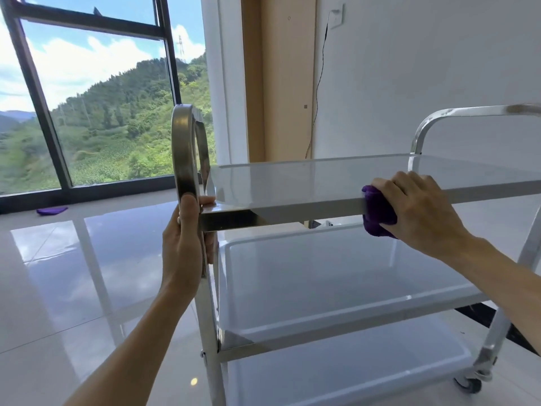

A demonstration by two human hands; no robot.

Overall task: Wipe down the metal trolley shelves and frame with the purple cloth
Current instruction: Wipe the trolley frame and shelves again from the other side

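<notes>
- Metal trolley (336,341): fills the centre and right of the frame, standing on a glossy tiled floor (73,273). Three shelf levels are visible, one above another.
- Left hand (183,244): at centre left, wrapped around the left upright of the trolley frame (184,159), just below the curved handle loop. The fingers curl behind the bar and the thumb lies along its front face. This is a firm grasp at the level of the top shelf corner.
- Right hand (415,209): at centre right, fingers bent over the purple cloth (377,210) and gripping it. The knuckles face up and the forearm enters from the lower right.
- Purple cloth: bunched under the right hand and pressed against the front edge of the top shelf (292,183), right of that edge's middle. Part of the cloth hangs below the rim.
- Middle shelf (322,276) and bottom shelf (351,376): tray-shaped with raised rims.
- Castor wheel (468,383): at lower right, resting on the floor.
- Second purple cloth (52,210): lies on the floor at left, near the base of the window (87,98), well apart from the trolley.
- Black cable (317,92): hangs down the white wall behind the trolley.
</notes>
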